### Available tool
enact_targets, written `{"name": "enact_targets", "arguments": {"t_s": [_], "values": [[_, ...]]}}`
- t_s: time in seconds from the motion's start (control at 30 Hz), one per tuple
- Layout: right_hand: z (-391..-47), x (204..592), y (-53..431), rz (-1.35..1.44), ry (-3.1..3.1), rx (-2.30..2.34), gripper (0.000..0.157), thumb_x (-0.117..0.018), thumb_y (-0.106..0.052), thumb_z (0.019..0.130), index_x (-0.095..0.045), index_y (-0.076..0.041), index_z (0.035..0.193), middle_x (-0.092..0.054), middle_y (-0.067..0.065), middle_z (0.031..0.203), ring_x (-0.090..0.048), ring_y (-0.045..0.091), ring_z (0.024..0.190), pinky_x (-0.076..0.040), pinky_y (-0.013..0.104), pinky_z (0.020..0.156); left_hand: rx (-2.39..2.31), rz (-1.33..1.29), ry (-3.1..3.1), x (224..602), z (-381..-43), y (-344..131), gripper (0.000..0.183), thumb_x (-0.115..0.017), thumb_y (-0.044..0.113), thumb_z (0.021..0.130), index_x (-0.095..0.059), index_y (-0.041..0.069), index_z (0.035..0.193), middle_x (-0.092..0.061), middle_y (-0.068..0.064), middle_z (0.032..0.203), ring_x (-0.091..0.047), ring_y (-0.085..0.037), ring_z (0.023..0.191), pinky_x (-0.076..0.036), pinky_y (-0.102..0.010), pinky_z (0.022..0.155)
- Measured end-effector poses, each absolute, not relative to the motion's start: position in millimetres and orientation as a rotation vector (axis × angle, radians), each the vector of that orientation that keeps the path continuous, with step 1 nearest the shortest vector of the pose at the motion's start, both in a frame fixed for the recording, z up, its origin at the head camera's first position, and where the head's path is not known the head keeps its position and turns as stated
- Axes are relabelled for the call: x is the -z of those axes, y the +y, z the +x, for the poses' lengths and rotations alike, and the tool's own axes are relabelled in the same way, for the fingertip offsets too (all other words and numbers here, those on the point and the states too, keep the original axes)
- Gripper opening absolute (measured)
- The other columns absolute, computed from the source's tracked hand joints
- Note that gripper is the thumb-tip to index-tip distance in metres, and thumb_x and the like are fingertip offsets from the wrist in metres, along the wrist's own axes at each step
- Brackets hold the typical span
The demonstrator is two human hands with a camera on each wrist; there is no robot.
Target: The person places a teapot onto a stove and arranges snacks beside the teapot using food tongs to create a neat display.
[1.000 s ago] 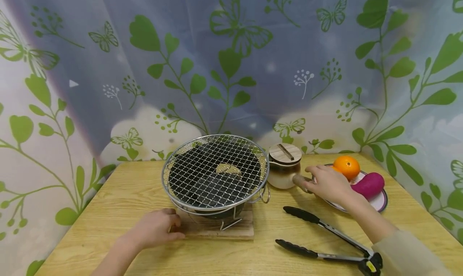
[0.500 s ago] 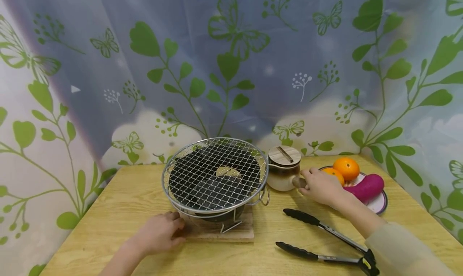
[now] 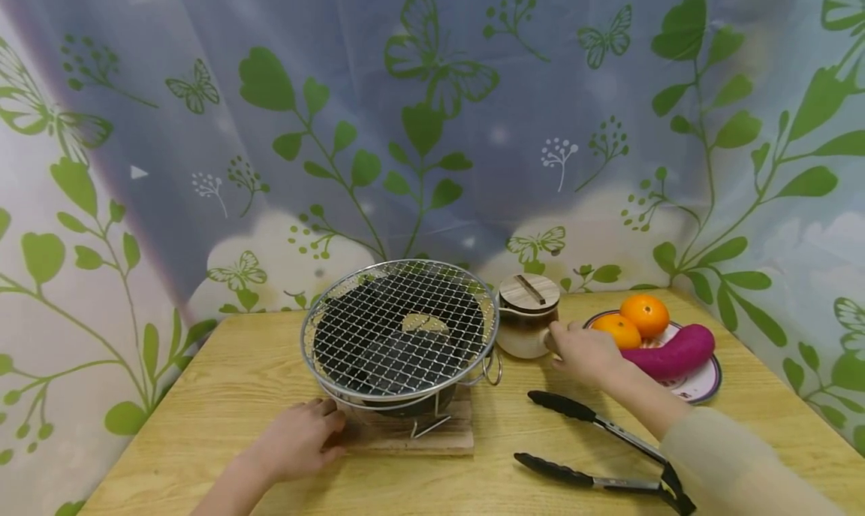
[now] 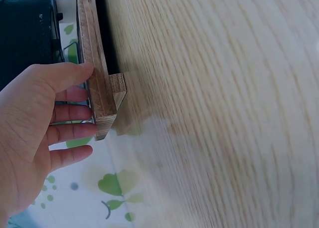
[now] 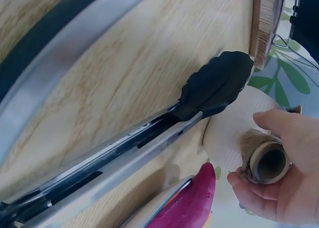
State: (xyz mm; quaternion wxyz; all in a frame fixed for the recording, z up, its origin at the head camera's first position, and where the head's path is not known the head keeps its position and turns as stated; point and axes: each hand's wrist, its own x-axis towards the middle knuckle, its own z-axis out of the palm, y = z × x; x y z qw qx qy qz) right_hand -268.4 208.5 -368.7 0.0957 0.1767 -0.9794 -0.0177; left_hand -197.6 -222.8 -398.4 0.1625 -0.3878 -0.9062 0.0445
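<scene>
A round grill [image 3: 405,336] with a wire mesh top stands on a wooden board [image 3: 439,433]. At the board's left end, my left hand [image 3: 297,441] touches it with relaxed fingers. In the left wrist view, the thumb [image 4: 70,76] lies against the board's edge [image 4: 97,78]. Right of the grill stands a brown and cream side-handled pot [image 3: 523,336] with a wooden lid [image 3: 529,293]. My right hand [image 3: 584,351] grips its handle; the right wrist view shows the hollow handle end [image 5: 269,163] between thumb and fingers.
Black-tipped tongs [image 3: 622,433] lie spread on the table at the front right. Behind them, a plate [image 3: 709,384] bears two oranges [image 3: 645,315] and a purple sweet potato [image 3: 676,352]. A patterned curtain [image 3: 432,163] hangs behind the table [image 3: 176,426].
My right hand has moved left from over the plate onto the pot's handle, uncovering the second orange. The left hand stays at the board.
</scene>
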Motion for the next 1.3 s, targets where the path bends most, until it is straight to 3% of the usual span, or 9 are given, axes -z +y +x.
{"name": "enact_targets", "arguments": {"t_s": [0.37,0.67,1.3], "values": [[-271.3,375.1,202.0,0.526,-2.829,0.147,0.041,-0.076,-0.027,0.073,-0.047,-0.005,0.091,-0.051,0.010,0.071,-0.058,0.030,0.063,-0.045,0.042,0.048,-0.163,-1.107,-2.586,397.3,-196.6,-223.0,0.028,-0.071,0.038,0.074,-0.061,0.013,0.082,-0.057,0.000,0.086,-0.056,-0.020,0.076,-0.049,-0.035,0.064],[-273.2,375.9,196.3,0.461,-2.809,0.265,0.033,-0.074,-0.026,0.073,-0.051,-0.003,0.083,-0.056,0.010,0.070,-0.059,0.030,0.067,-0.037,0.051,0.068,-0.165,-1.096,-2.565,399.9,-197.7,-221.8,0.027,-0.071,0.037,0.072,-0.059,0.014,0.079,-0.055,0.002,0.082,-0.054,-0.017,0.073,-0.047,-0.032,0.062],[-276.0,379.4,196.0,0.400,-2.831,0.269,0.027,-0.068,-0.022,0.078,-0.049,-0.004,0.082,-0.053,0.010,0.068,-0.058,0.030,0.063,-0.038,0.047,0.060,-0.184,-1.094,-2.544,401.4,-198.6,-220.5,0.031,-0.070,0.038,0.073,-0.060,0.011,0.083,-0.056,-0.001,0.083,-0.056,-0.020,0.075,-0.049,-0.035,0.066]]}}
